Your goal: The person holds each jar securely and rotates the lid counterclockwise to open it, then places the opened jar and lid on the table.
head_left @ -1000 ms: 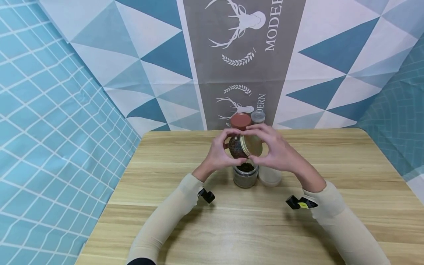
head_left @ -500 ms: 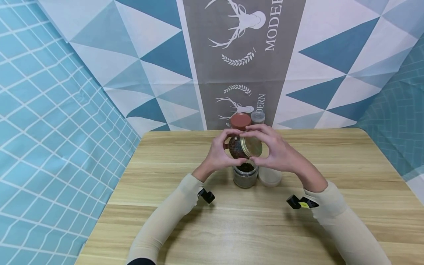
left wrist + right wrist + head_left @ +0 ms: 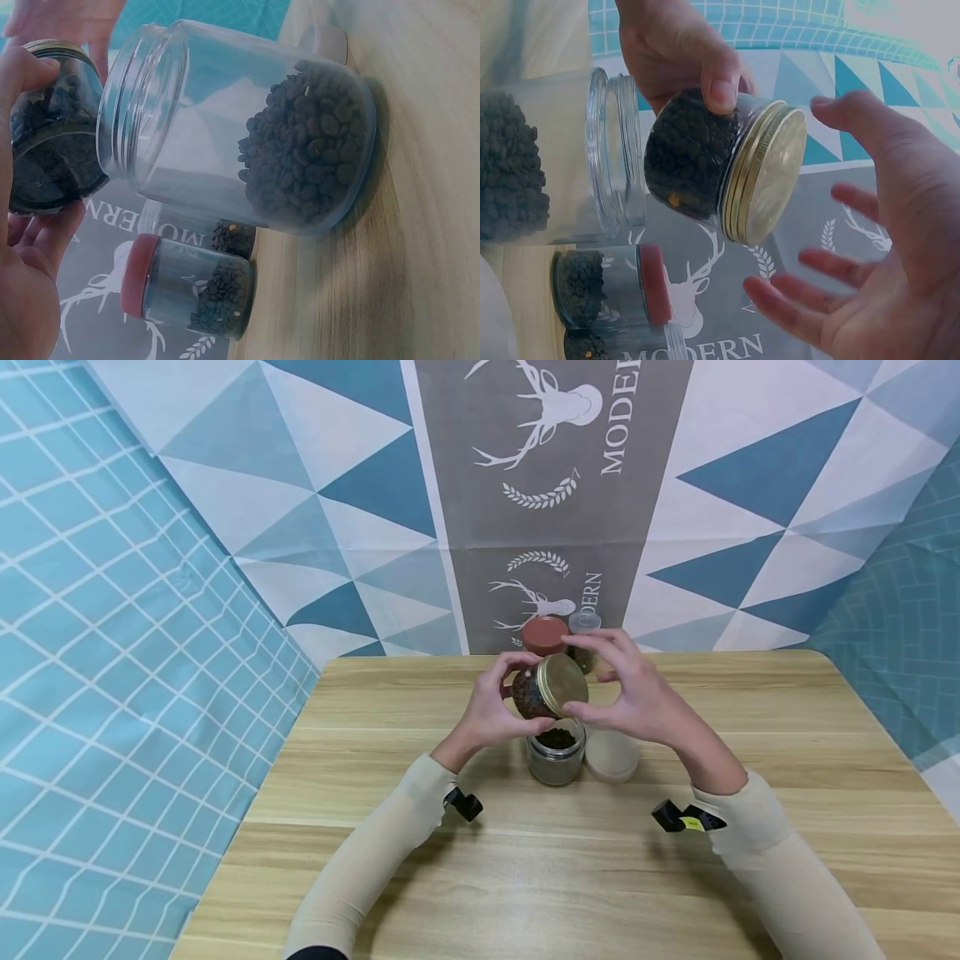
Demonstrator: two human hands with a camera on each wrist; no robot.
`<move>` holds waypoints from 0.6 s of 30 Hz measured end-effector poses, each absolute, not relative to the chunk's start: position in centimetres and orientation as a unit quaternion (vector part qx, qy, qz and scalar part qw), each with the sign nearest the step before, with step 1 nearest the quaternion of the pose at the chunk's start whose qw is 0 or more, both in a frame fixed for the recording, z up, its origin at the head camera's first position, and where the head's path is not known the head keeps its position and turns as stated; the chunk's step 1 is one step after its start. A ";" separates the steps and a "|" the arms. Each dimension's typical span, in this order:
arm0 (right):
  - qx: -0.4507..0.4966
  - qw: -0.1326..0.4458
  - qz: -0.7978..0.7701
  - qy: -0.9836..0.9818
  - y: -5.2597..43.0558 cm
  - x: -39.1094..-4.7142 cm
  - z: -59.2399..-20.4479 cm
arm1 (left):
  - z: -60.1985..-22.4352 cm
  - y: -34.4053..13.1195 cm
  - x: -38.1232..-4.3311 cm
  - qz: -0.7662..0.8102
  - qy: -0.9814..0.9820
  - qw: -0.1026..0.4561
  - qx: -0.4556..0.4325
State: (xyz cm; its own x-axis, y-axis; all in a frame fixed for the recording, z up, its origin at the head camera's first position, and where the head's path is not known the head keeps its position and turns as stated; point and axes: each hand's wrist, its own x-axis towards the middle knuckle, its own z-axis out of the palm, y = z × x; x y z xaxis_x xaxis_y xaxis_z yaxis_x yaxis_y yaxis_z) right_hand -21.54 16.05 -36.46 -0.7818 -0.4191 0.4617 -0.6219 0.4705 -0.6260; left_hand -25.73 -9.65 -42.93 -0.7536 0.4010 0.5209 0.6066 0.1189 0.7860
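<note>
My left hand (image 3: 487, 706) grips a small glass jar (image 3: 686, 150) of dark beans, tilted above the table, its gold lid (image 3: 564, 685) facing right. Close to that lid is my right hand (image 3: 641, 693), fingers spread and loosely bent; in the right wrist view the fingers (image 3: 832, 262) stand off the lid, while the thumb (image 3: 847, 112) lies near its rim, contact unclear. Just below the held jar stands a larger lidless glass jar (image 3: 210, 112), upright and partly filled with dark beans.
Right of the big jar a pale round lid (image 3: 612, 756) lies on the wooden table (image 3: 540, 860). Behind the hands stand a red-lidded jar (image 3: 191, 289) and a clear-lidded jar (image 3: 583, 652), both containing dark beans. A patterned wall covering (image 3: 375, 510) rises at the back edge.
The right hand's fingers have come off the gold lid and spread apart, moving slightly up and right. The left hand and small jar have shifted slightly left, with more of the lid showing.
</note>
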 end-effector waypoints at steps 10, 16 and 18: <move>0.204 0.076 0.437 -0.872 16.0 -21.1 -35.8 | -42.8 -9.4 -25.6 -0.567 -0.746 0.087 -0.338; 0.206 0.070 0.434 -0.874 15.8 -21.0 -35.8 | -42.8 -9.3 -25.6 -0.564 -0.746 0.091 -0.343; 0.209 0.071 0.432 -0.875 15.7 -21.0 -35.8 | -42.8 -9.2 -25.6 -0.561 -0.747 0.093 -0.344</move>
State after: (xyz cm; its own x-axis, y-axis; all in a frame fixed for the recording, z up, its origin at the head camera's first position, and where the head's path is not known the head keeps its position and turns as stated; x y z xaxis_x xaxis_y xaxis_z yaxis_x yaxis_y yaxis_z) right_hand -21.03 15.68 -35.81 -0.9023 -0.3048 0.3050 -0.4275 0.5399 -0.7251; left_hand -25.58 -9.23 -42.79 -0.7462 0.4094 0.5250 0.6183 0.1337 0.7745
